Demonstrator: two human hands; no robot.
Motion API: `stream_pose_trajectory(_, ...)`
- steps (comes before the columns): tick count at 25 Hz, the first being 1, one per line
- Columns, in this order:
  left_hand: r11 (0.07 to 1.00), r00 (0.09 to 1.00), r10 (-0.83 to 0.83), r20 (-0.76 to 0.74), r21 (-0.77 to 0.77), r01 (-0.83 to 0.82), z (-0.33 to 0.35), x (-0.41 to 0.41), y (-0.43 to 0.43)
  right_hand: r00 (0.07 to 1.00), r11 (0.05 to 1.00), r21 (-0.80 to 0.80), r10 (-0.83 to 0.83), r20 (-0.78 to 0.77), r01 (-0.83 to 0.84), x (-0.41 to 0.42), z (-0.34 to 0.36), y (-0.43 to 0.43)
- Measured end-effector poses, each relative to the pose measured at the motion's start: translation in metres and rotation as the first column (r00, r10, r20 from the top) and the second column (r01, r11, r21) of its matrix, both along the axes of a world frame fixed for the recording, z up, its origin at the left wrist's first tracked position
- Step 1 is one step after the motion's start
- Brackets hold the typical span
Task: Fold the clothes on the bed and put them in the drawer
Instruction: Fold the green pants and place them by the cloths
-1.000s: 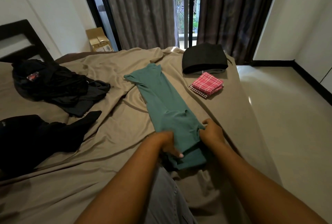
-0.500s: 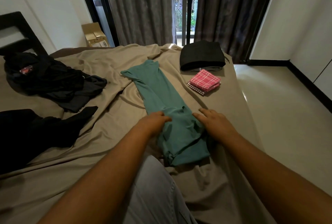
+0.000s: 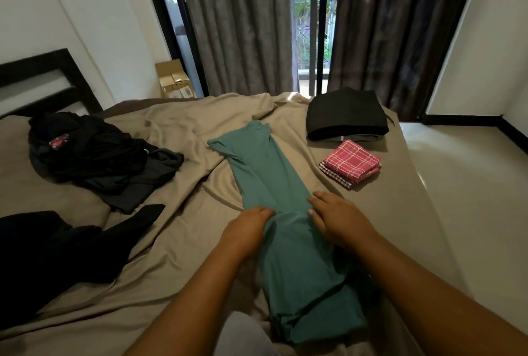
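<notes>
Garment (image 3: 268,172) in teal lies on the bed (image 3: 185,227) as a long narrow strip. Right hand (image 3: 341,220) rests flat on its right edge, fingers straight. Left hand (image 3: 248,231) meets the left edge, fingers bent down; grip cannot be determined.

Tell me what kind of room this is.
Most likely a bedroom: there is a bed with a dark headboard, clothes such as a green garment laid out on its tan sheet, and long curtains behind it.
</notes>
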State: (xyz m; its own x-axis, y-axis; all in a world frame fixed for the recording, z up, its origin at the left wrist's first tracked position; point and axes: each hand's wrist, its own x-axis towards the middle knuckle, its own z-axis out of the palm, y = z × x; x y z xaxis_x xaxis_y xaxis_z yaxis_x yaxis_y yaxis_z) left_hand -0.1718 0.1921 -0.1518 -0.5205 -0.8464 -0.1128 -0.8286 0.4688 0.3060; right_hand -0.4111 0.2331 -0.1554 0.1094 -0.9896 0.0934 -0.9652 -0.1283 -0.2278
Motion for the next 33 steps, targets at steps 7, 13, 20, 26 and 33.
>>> stream_pose_trajectory(7,0.962,0.962,0.263,0.078,-0.096,-0.255,0.003,0.012,-0.145,0.977,0.990,0.119,-0.093,0.190,0.071,0.064,-0.008,-0.089)
stream_pose_trajectory(13,0.931,0.921,0.362,0.143,-0.096,-0.351,-0.014,0.019,-0.254,0.900,0.934,0.351,-0.212,0.380,0.072,0.070,-0.033,-0.144)
stream_pose_trajectory(20,0.889,0.873,0.447,0.197,-0.203,-0.409,-0.018,0.042,-0.317,0.889,0.910,0.403,-0.262,0.377,0.097,0.069,-0.041,-0.157)
stream_pose_trajectory(26,0.829,0.979,0.190,0.078,-0.547,-0.118,0.016,-0.012,-0.319,0.808,0.870,0.494,-0.300,0.507,0.014,0.060,-0.045,-0.162)
stream_pose_trajectory(33,0.982,0.975,0.143,0.168,-0.145,-0.119,-0.017,-0.076,-0.358,0.559,0.833,0.550,-0.432,0.708,-0.054,0.051,-0.038,-0.164)
